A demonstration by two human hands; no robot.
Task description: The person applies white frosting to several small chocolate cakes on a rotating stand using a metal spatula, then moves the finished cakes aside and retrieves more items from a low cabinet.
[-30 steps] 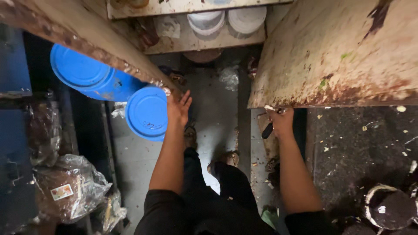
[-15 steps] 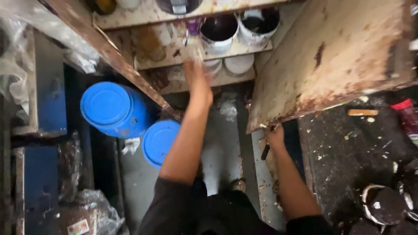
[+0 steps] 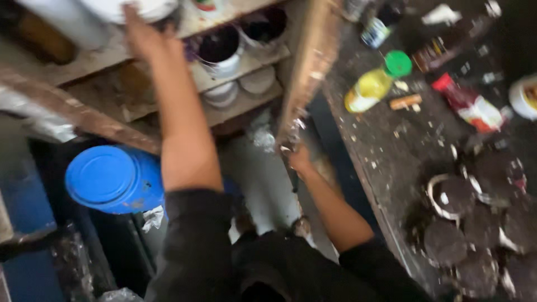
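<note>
Since half a second ago the left hand (image 3: 142,34) has climbed from the middle shelf to the top shelf (image 3: 89,59), where its fingers now lie flat against the rim of a white tub (image 3: 131,8) standing at the shelf's front edge; whether they have curled round it is too blurred to tell. The tub sits straight ahead of and above that arm, upright, at the very top of the view, so the left hand is far nearer to it than the other one. The right hand (image 3: 299,159) is low down, closed on the bottom edge of the worn wooden door (image 3: 310,67), with something small and dark under its fingers that cannot be made out.

One shelf lower stand two open paint cans (image 3: 221,50), dark inside, with white bowls (image 3: 240,86) stacked beneath them. A blue drum lid (image 3: 103,176) lies left of the forearm, near the floor.

On the stained counter (image 3: 391,156) to the right lie a yellow bottle with a green cap (image 3: 377,84), tipped on its side, a red and white packet (image 3: 470,106) further right, and dirty round tins (image 3: 453,196) nearer the person.
</note>
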